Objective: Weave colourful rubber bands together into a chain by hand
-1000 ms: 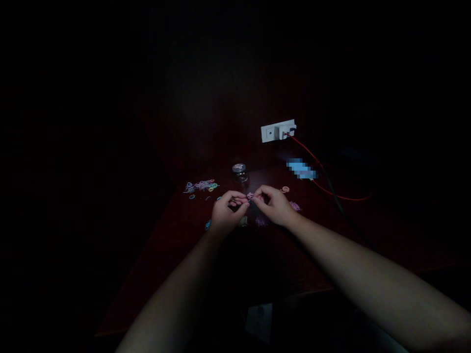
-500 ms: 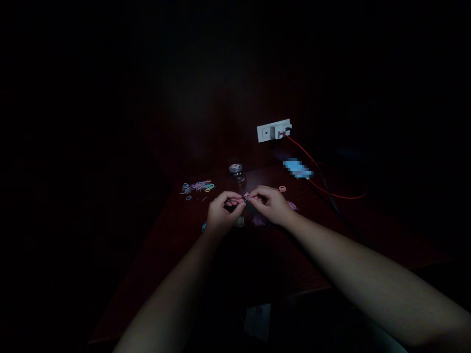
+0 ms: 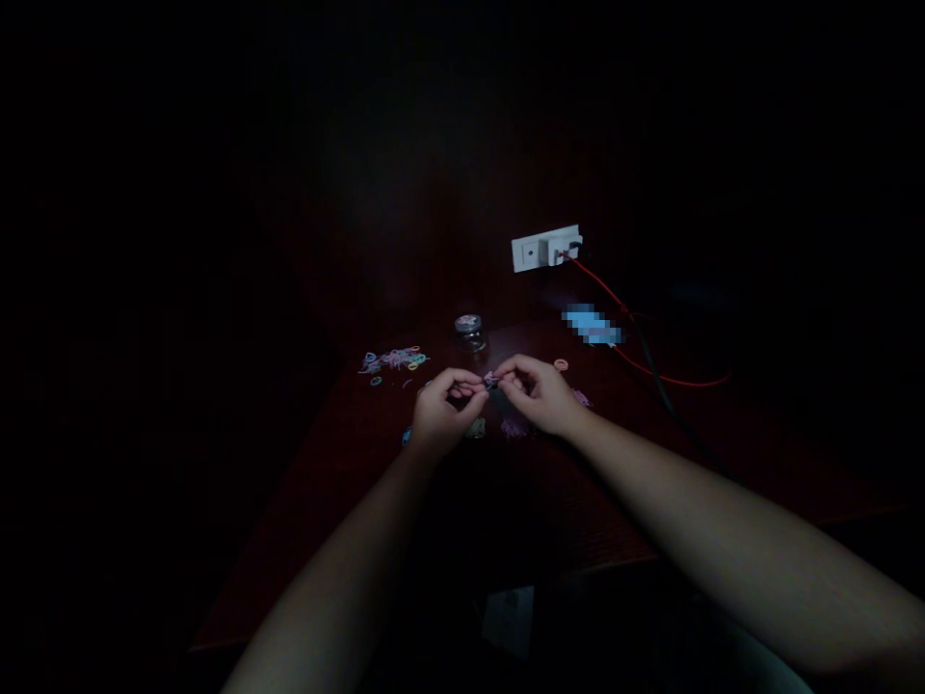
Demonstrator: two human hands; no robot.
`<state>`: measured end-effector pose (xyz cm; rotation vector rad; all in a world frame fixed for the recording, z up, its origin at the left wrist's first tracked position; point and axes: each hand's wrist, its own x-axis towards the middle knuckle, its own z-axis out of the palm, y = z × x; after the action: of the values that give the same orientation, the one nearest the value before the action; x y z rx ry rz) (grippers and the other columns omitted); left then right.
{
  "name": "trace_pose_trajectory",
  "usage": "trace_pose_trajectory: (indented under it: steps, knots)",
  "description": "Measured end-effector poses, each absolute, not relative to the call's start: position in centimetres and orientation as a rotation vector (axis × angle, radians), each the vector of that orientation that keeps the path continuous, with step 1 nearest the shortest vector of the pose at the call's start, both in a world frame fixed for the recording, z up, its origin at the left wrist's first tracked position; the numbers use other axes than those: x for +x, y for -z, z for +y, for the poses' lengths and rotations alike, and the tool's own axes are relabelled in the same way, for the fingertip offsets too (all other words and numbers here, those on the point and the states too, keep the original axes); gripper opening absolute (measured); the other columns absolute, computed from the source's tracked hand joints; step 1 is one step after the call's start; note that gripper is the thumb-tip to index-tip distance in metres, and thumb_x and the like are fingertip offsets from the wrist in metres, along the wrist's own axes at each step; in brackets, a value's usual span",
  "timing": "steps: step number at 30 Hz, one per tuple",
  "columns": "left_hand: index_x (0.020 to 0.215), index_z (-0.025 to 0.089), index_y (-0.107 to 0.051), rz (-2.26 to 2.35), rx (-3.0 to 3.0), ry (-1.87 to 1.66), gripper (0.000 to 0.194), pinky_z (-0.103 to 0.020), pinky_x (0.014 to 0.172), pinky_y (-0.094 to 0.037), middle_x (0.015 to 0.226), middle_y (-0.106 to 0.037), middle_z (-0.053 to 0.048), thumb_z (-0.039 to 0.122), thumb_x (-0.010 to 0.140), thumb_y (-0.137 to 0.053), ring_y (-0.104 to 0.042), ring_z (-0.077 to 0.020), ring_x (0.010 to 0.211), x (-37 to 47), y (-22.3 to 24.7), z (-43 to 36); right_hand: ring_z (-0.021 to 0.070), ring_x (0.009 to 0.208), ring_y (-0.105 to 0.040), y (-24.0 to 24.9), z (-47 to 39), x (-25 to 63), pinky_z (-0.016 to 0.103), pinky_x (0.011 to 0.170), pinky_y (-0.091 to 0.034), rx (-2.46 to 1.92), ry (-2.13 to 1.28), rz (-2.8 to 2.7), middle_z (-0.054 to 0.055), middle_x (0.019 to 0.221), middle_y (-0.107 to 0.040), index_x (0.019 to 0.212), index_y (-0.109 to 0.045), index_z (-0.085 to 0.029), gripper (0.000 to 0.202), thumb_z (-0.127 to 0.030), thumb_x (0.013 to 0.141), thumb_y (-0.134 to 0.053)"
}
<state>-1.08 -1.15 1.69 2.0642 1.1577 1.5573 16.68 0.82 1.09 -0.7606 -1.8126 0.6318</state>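
My left hand (image 3: 446, 410) and my right hand (image 3: 541, 393) meet almost fingertip to fingertip above the dark red table (image 3: 535, 516). Each is closed in a pinch on something tiny between them, too small and dim to make out. Pinkish bits show at the fingertips. Just below the hands lie a pale greenish pile (image 3: 476, 428) and a purple pile (image 3: 514, 427) of small bands. A blue bunch (image 3: 407, 436) is partly hidden by my left hand. Pink bands (image 3: 582, 397) and a peach ring (image 3: 561, 365) lie by my right hand.
A mixed heap of coloured bands (image 3: 394, 360) lies at the back left. Behind my hands stands a clear lidded jar (image 3: 469, 333). A blurred blue object (image 3: 593, 324), a red cable (image 3: 650, 375) and a black cable are at the right, below a white wall socket (image 3: 545, 249).
The view has shifted slightly, so most things appear a little further right and higher. My hands remain close together with their fingers pinched.
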Motion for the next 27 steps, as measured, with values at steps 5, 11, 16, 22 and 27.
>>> trace_pose_trajectory:
  steps: [5,11,16,22,27]
  knots:
    - [0.086,0.019,-0.064,1.182,2.071,-1.534,0.014,-0.026,0.069,-0.051,0.079,-0.070,-0.002,0.021,0.072,-0.069,-0.064,-0.0138,0.071,-1.11,-1.63,-1.15,0.0120,0.060,-0.050,-1.06,0.90,16.59,0.024,0.055,-0.039,-0.782,-0.635,-1.839,0.002,0.074,-0.061,0.097,-0.065,-0.016,0.019,-0.023,0.082,-0.055]
    - [0.088,0.019,-0.064,1.173,2.075,-1.526,0.016,-0.026,0.070,-0.051,0.081,-0.070,-0.003,0.021,0.073,-0.069,-0.065,-0.0141,0.073,-1.17,-1.58,-1.09,0.0138,0.066,-0.053,-1.28,0.99,16.70,0.026,0.059,-0.041,-0.777,-0.537,-1.877,0.006,0.078,-0.062,0.094,-0.069,-0.013,0.020,-0.021,0.084,-0.053]
    - [0.089,0.018,-0.064,1.153,2.092,-1.544,0.016,-0.025,0.069,-0.052,0.081,-0.070,-0.003,0.019,0.074,-0.068,-0.065,-0.0134,0.073,-1.16,-1.50,-1.00,0.0118,0.062,-0.050,-1.12,1.15,16.68,0.025,0.057,-0.040,-0.758,-0.517,-1.877,0.003,0.075,-0.059,0.097,-0.069,-0.014,0.021,-0.021,0.083,-0.055]
    - [0.091,0.017,-0.065,1.126,2.120,-1.542,0.017,-0.026,0.070,-0.053,0.083,-0.071,-0.003,0.019,0.074,-0.067,-0.066,-0.0136,0.074,-1.31,-1.12,-0.69,0.0105,0.060,-0.048,-1.19,1.13,16.68,0.024,0.055,-0.038,-0.724,-0.526,-1.873,0.003,0.077,-0.059,0.097,-0.070,-0.014,0.020,-0.021,0.083,-0.056]
    - [0.093,0.018,-0.065,1.136,2.120,-1.534,0.018,-0.027,0.070,-0.053,0.086,-0.072,-0.003,0.018,0.075,-0.067,-0.067,-0.0142,0.076,-1.32,-1.19,-0.76,0.0101,0.057,-0.045,-1.13,1.10,16.65,0.023,0.054,-0.037,-0.709,-0.546,-1.855,0.002,0.070,-0.058,0.087,-0.068,-0.013,0.014,-0.021,0.082,-0.057]
